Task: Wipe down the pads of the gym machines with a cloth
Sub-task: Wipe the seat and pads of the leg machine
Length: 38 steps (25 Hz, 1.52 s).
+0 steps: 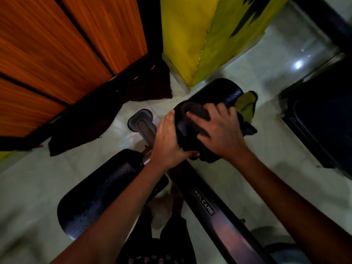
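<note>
A black roller pad sticks out to the right of the machine's metal arm marked WELCARE. My right hand presses a dark cloth, yellow-green on its far side, over the pad's near end, fingers curled round it. Just left of it, my left hand grips the pad's inner edge where it meets the arm. A second black roller pad lies at the lower left, with water drops on it.
Orange wooden panels and a yellow wall stand ahead. Dark cloths lie on the pale tiled floor at the left. Another dark machine sits at the right. My legs and feet show below.
</note>
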Tool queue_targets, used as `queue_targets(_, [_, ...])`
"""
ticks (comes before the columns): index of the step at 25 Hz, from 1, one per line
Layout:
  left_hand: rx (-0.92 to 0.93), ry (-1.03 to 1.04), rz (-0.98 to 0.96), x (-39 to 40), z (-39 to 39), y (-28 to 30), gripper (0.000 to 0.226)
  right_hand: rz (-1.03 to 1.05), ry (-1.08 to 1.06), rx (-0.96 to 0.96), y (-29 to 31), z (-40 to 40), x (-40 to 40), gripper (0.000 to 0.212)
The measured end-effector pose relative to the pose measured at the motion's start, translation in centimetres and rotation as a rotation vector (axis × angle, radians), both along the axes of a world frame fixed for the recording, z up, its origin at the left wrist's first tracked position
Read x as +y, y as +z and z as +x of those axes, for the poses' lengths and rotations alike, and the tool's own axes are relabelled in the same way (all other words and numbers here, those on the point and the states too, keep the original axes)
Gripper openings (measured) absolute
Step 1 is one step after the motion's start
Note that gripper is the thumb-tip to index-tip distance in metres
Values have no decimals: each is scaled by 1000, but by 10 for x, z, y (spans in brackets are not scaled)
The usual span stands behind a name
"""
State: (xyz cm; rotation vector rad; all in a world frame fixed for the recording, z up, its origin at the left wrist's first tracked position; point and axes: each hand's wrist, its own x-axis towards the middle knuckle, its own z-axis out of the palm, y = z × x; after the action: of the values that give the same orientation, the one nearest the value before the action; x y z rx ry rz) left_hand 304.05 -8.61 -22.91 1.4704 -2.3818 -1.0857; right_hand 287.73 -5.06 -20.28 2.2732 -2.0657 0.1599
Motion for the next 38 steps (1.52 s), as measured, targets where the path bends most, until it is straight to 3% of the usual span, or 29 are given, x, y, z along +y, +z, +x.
queue_targets(6, [-27, -48, 215, -30, 12, 11, 127, -33, 431, 43, -13, -11, 21, 56])
queue_targets(8, [-36, -64, 294, -36, 4, 20, 120, -46, 276, 13, -13, -43, 15, 61])
queue_targets(12, [-108, 4, 347, -38, -15, 24, 127, -32, -440, -281, -1, -95, -8, 58])
queue_targets(14, [-190, -3, 228, -29, -18, 20, 132, 4, -462, -258, 2, -83, -17, 59])
queue_targets(17, [-224, 24, -21, -2, -24, 14, 132, 20, -148, -95, 4, -54, -21, 59])
queue_targets(18, [-237, 37, -83, 8, -27, 12, 132, 31, -140, -96, 5, -56, -21, 60])
queue_targets(21, [-317, -1, -244, 29, -33, 5, 132, 45, -493, -276, 2, -71, -22, 58])
queue_targets(23, [-292, -3, -302, 31, -33, 3, 129, 48, -582, -258, 0, -57, -18, 55])
queue_targets(25, [-202, 3, -313, 23, -25, 0, 126, 39, -492, -164, -3, -26, -9, 53])
queue_targets(29, [-65, -85, -271, -6, 4, -3, 114, -35, 1, 26, -17, 6, 14, 55])
queue_targets(30, [-54, -105, -212, -12, 10, -2, 115, -38, 48, 38, -16, -3, 11, 55])
queue_targets(34, [75, 16, 235, -32, 12, 4, 130, -100, -159, -66, -13, -4, 5, 55])
queue_targets(38, [59, -110, 398, -46, 6, 1, 137, -71, 290, 16, -14, -18, 11, 54])
